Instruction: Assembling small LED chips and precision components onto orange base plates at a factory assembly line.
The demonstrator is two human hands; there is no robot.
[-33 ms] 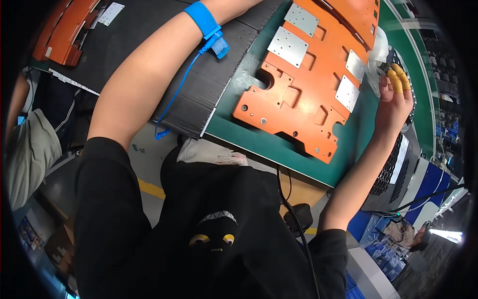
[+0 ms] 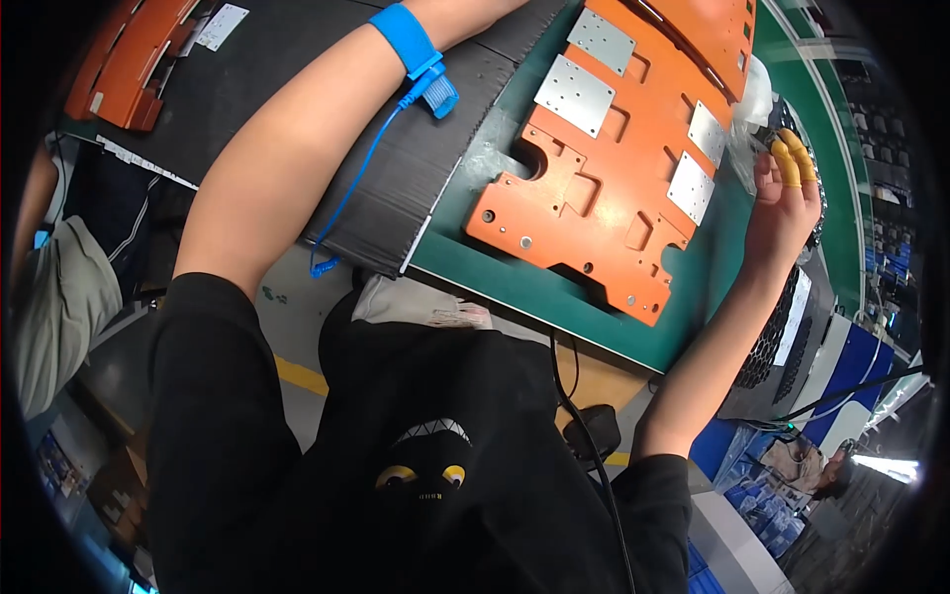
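Note:
My right hand (image 2: 787, 193) is raised at the right edge of the green-topped table (image 2: 554, 307), with yellow finger covers on two fingers. Those fingers are bent together beside a crumpled clear plastic bag (image 2: 740, 148); what lies between the fingertips is too small to make out. My left forearm reaches over the dark mat and wears a blue wrist strap (image 2: 406, 40) with a coiled cord. The left hand itself runs out past the top edge. Between my arms lies a large orange plate (image 2: 554, 223) with cutouts, holes and several silver metal plates (image 2: 574, 94).
Another orange panel (image 2: 708, 30) adjoins the far end of the plate. More orange parts (image 2: 124, 74) rest on the black mat (image 2: 277, 59) at left. A black cable (image 2: 599, 475) hangs in front of me. A person in a light garment (image 2: 69, 307) is at far left.

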